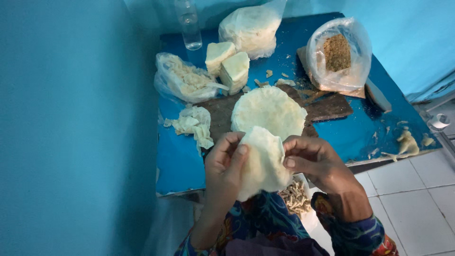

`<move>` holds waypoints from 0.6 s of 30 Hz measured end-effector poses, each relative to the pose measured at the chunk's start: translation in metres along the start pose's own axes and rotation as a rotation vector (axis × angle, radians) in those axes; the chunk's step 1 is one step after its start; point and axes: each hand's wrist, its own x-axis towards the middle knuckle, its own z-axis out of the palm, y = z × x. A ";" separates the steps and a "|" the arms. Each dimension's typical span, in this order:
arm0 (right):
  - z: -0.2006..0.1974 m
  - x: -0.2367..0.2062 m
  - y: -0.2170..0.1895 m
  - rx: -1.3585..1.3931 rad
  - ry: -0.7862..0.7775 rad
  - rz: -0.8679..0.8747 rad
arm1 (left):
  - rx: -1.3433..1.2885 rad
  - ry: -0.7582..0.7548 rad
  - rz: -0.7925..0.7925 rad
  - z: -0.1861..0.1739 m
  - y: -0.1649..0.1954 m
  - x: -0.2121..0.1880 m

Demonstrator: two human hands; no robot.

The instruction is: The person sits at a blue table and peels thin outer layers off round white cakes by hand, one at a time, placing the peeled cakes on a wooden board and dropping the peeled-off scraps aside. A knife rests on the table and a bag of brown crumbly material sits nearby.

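Both hands' fingers point(241, 150) pinch a thin dough sheet point(262, 161) above the blue table point(350, 135), blue walls around.

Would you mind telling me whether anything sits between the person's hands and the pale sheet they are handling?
Nothing visible does: the left hand and right hand both grip the pale sheet directly, above the round stack.

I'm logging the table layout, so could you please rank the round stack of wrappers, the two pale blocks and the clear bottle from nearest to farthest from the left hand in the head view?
From the left hand:
1. Round stack of wrappers, just beyond the hands, mid-table.
2. Two pale blocks, farther back, slightly left.
3. Clear bottle, at the table's far edge.
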 end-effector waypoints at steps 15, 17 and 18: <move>0.007 -0.003 -0.002 0.129 -0.112 -0.094 | 0.229 0.095 0.168 0.016 0.020 0.000; 0.009 -0.003 -0.002 0.181 -0.099 -0.138 | 0.529 0.067 0.339 0.022 0.033 -0.013; 0.012 -0.003 -0.002 0.183 -0.076 -0.142 | 0.679 0.051 0.425 0.025 0.040 -0.019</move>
